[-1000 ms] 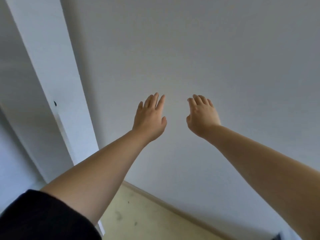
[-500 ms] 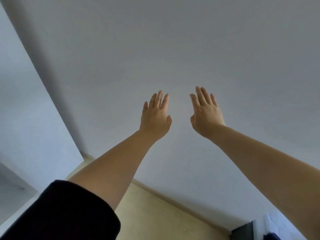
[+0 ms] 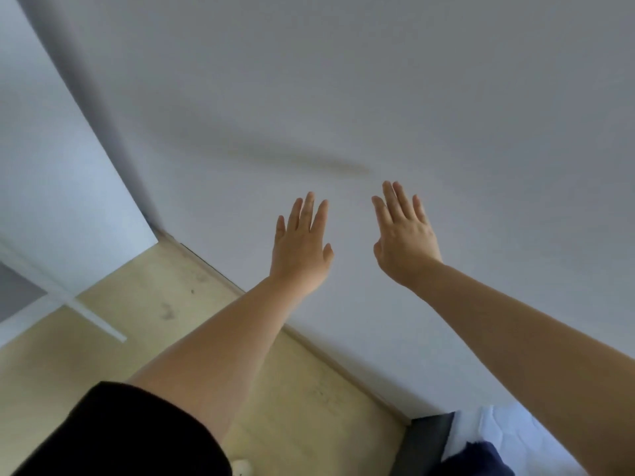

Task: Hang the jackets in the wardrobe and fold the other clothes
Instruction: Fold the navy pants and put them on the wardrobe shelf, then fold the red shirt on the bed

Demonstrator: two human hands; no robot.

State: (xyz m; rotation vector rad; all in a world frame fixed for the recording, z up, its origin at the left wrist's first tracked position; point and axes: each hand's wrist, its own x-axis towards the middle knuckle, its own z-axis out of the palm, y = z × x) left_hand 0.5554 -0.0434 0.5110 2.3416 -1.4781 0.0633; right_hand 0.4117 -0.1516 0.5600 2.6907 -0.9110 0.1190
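My left hand [image 3: 301, 247] and my right hand [image 3: 404, 237] are stretched out in front of me before a plain white wall [image 3: 378, 97], fingers straight and spread, holding nothing. A dark blue garment [image 3: 476, 458] shows at the bottom right, lying on a white bed sheet [image 3: 508, 431]. No jacket or hanger is in view. Part of a white wardrobe panel [image 3: 51, 166] stands at the left.
A dark bed frame [image 3: 424, 441] sits in the bottom right corner against the wall. Pale wooden floor [image 3: 171, 321] runs from the left to the bottom. A white door edge [image 3: 92, 319] lies low on the left. A small white object [image 3: 242, 468] is at the bottom edge.
The view has swung down and to the right: the wardrobe panel slid left, more floor and the bed corner with the blue garment came into sight. Both hands stay raised and open.
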